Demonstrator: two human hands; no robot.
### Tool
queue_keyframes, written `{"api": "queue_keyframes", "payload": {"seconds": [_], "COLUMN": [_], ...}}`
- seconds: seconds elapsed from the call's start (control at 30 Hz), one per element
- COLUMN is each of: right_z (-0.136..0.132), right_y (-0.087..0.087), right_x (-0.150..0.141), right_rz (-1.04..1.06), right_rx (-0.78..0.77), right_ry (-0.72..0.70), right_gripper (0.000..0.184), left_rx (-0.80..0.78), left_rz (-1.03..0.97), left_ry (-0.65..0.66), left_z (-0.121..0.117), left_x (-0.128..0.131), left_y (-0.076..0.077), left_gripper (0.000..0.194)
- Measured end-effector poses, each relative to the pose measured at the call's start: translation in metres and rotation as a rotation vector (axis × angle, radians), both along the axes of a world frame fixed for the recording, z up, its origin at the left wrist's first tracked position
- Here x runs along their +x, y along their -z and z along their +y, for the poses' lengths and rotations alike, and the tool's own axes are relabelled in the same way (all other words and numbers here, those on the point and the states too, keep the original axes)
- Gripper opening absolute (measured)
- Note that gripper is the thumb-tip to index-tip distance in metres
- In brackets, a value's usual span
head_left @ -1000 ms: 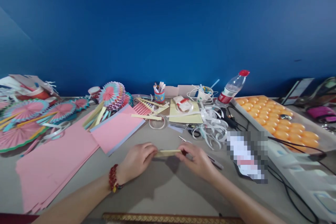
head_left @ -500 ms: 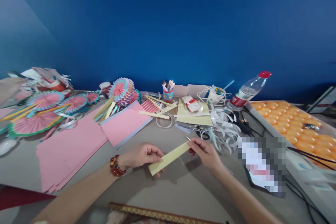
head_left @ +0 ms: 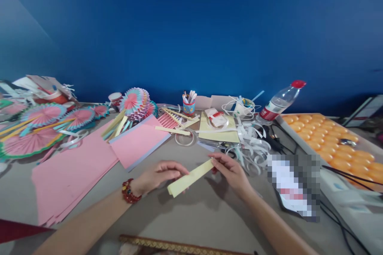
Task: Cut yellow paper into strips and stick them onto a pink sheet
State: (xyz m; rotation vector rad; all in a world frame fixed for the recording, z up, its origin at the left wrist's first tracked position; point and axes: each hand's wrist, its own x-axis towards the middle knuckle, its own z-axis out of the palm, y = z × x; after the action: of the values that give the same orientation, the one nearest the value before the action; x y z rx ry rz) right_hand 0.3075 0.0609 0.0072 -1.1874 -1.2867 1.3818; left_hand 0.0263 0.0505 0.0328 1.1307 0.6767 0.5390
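A folded pale yellow paper strip [head_left: 191, 178] slants above the grey table between my two hands. My right hand [head_left: 230, 171] pinches its upper right end between thumb and fingers; a tiny shiny tip shows there, too small to name. My left hand [head_left: 160, 177], with a red bead bracelet [head_left: 130, 191] at the wrist, is closed around the strip nearer its lower left end. Fingers lie above it and a fingertip shows below. At that lower end the paper layers stand slightly apart.
Pink paper sheets [head_left: 74, 179] and folded paper fans [head_left: 131, 103] lie to the left. Behind are a pen cup [head_left: 188, 106], yellow sheets [head_left: 217, 133] and curled white strips [head_left: 254, 147]. A leaning bottle [head_left: 279, 105], a blurred phone [head_left: 295, 187] and an orange bumpy pad [head_left: 326, 135] are at right.
The view has swung slightly right. My left fingers have stretched along the strip's upper edge, and its lower left end now shows separate layers. Another person's hand at far left has gone from view.
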Motion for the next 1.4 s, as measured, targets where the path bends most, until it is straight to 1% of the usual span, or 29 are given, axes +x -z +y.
{"api": "queue_keyframes", "payload": {"seconds": [0.07, 0.13, 0.2, 0.27, 0.3, 0.33, 0.4, 0.47, 0.57, 0.67, 0.77, 0.83, 0.9, 1.0, 1.07, 1.17, 1.27, 1.33, 1.4], "right_z": [-0.003, -0.006, -0.01, -0.015, -0.018, -0.021, -0.025, -0.029, -0.031, -0.032, -0.035, -0.035, -0.032, -0.022, -0.012, 0.005, 0.019, 0.025, 0.028], "right_y": [-0.002, -0.005, -0.008, -0.012, -0.013, -0.014, -0.014, -0.011, -0.003, 0.003, -0.002, -0.01, -0.016, -0.018, -0.015, -0.01, -0.005, -0.004, -0.005], "right_x": [-0.001, -0.003, -0.005, -0.008, -0.01, -0.012, -0.016, -0.02, -0.025, -0.027, -0.022, -0.013, 0.0, 0.024, 0.039, 0.051, 0.051, 0.048, 0.046], "right_rz": [0.101, 0.212, 0.293, 0.343, 0.359, 0.367, 0.36, 0.279, 0.053, -0.099, -0.293, -0.485, -0.631, -0.806, -0.894, -1.048, -1.2, -1.33, -1.481], "right_rx": [-0.103, -0.228, -0.314, -0.339, -0.335, -0.329, -0.313, -0.284, -0.196, -0.135, -0.04, 0.1, 0.205, 0.334, 0.418, 0.521, 0.608, 0.63, 0.61], "right_ry": [-0.022, -0.093, -0.188, -0.287, -0.338, -0.387, -0.46, -0.464, -0.394, -0.384, -0.437, -0.462, -0.388, -0.204, -0.135, -0.068, -0.03, -0.038, -0.049], "right_gripper": [0.038, 0.039, 0.041, 0.041, 0.042, 0.044, 0.053, 0.058, 0.051, 0.055, 0.049, 0.042, 0.031, 0.03, 0.03, 0.032, 0.032, 0.031, 0.027], "left_rx": [0.036, 0.158, 0.376, 0.572, 0.629, 0.651, 0.622, 0.548, 0.443, 0.402, 0.301, 0.227, 0.181, 0.133, 0.105, 0.078, 0.067, 0.059, 0.058], "left_rz": [-0.145, -0.217, -0.155, -0.009, 0.055, 0.104, 0.162, 0.177, 0.174, 0.223, 0.23, 0.207, 0.193, 0.185, 0.184, 0.179, 0.168, 0.163, 0.163], "left_ry": [-0.035, -0.034, -0.053, -0.122, -0.186, -0.257, -0.393, -0.462, -0.435, -0.389, -0.389, -0.402, -0.41, -0.419, -0.42, -0.425, -0.427, -0.429, -0.438], "left_z": [-0.001, -0.001, -0.001, -0.001, -0.001, 0.0, 0.002, 0.003, 0.001, -0.002, -0.004, -0.002, 0.0, 0.002, 0.002, 0.001, 0.001, 0.001, 0.002], "left_x": [0.0, 0.004, 0.011, 0.021, 0.025, 0.03, 0.037, 0.042, 0.049, 0.057, 0.061, 0.062, 0.061, 0.06, 0.06, 0.061, 0.06, 0.06, 0.059], "left_y": [-0.005, -0.009, -0.012, -0.013, -0.013, -0.013, -0.01, -0.006, 0.004, 0.016, 0.024, 0.026, 0.026, 0.023, 0.021, 0.019, 0.018, 0.018, 0.018], "left_gripper": [0.036, 0.035, 0.031, 0.022, 0.019, 0.019, 0.026, 0.03, 0.03, 0.034, 0.04, 0.045, 0.049, 0.052, 0.053, 0.054, 0.055, 0.056, 0.056]}}
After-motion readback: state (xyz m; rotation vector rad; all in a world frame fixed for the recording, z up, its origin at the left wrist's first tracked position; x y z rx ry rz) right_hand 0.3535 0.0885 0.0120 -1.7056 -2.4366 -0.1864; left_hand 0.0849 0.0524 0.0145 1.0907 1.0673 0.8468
